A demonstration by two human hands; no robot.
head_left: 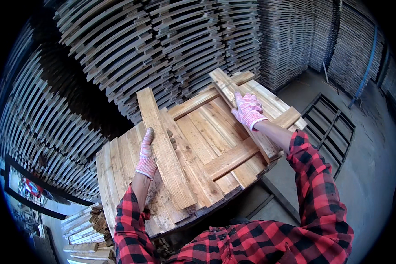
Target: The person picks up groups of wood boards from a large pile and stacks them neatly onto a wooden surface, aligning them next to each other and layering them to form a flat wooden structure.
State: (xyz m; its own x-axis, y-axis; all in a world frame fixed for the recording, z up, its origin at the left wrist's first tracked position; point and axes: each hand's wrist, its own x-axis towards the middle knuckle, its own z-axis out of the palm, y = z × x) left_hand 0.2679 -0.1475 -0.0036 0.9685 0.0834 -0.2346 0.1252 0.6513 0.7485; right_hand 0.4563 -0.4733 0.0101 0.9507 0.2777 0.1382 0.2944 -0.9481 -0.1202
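Observation:
My left hand (147,154), in a pink-and-white knit glove, is closed around a wooden board (165,152). Its thumb lies along the board's left edge, and the fingertips show past the right edge. My right hand (249,111), gloved the same way, grips a second board (223,83) whose middle it partly hides. This board lies slantwise above two short crosspieces, the far one (193,104) and the near one (233,159). Beneath everything is a layer of side-by-side planks (114,165), pale to reddish brown.
Tall stacks of spaced boards (193,48) rise behind and to the left (44,119). A black metal frame (330,127) lies on the concrete floor (369,149) at right. Shorter wood pieces (86,226) are piled at lower left. A blue pole (365,68) leans at far right.

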